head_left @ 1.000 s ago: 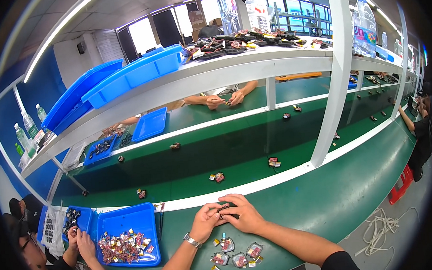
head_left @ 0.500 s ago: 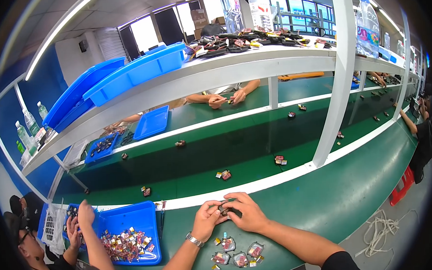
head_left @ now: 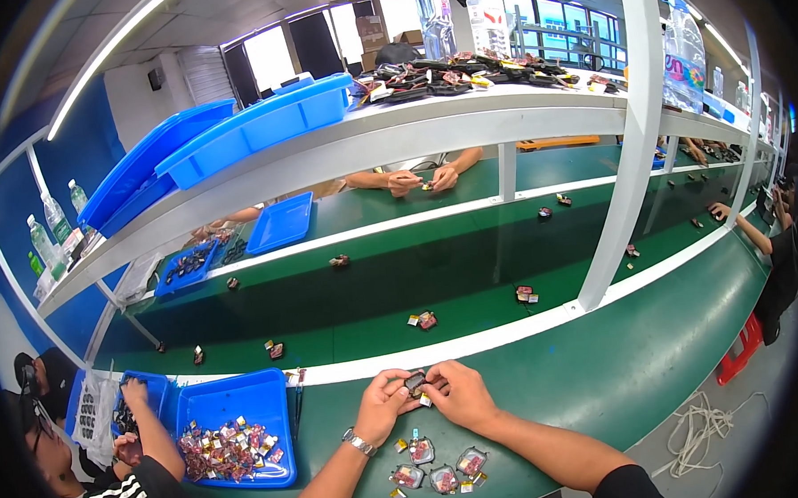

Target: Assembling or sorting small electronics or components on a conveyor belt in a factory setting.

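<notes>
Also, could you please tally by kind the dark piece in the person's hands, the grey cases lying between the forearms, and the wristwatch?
Dark piece, held between left hand and right hand: 1
Grey cases with reddish boards, on the green bench: 4
Silver wristwatch: 1
Total: 6

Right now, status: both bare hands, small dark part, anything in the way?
Left hand, right hand both holding small dark part above green bench. Yellow-white tab beside it. Four rounded grey assemblies lie nearer wearer; nothing visibly blocking.
</notes>
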A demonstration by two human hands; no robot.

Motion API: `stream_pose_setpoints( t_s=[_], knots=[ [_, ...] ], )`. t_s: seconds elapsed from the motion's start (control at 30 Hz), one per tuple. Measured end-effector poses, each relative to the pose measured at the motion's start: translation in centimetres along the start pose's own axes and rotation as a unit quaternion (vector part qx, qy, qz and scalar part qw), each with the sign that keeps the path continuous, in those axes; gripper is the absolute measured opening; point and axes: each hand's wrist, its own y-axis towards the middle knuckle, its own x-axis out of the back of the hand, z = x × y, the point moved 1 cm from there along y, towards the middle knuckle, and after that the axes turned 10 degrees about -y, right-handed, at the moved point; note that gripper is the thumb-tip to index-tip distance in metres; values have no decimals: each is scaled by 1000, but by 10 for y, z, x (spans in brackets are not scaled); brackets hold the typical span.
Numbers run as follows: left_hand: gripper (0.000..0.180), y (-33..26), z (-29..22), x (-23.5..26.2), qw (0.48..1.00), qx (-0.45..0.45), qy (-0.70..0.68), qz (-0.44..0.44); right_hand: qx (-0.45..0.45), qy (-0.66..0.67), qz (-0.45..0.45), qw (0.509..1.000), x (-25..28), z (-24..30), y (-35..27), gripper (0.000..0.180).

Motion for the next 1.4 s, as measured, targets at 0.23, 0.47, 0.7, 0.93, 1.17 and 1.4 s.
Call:
stream_pose_setpoints(
  t_s=[0.23, 0.47, 0.7, 0.93, 1.17, 1.4],
  knots=[
    [23, -1, 0, 0, 1000, -4, 8, -4, 110, -115, -44, 986, 1, 4, -4, 10],
    [23, -2, 0, -2, 999, 4, 25, -29, 100, -119, -51, 986, -7, 3, -7, 10],
    [23, -2, -1, -3, 1000, 5, 13, -25, 67, -87, -53, 993, -8, 1, -6, 14],
    [23, -2, 0, -4, 999, 2, 41, -29, -75, 35, 10, 996, -5, -3, -1, 24],
    [24, -2, 0, -3, 997, 15, 68, -18, -96, 6, 76, 993, -2, -10, 3, 30],
    [23, -2, 2, 2, 999, 2, 38, -3, -17, 7, 68, 997, 4, -3, 3, 34]
  ],
)
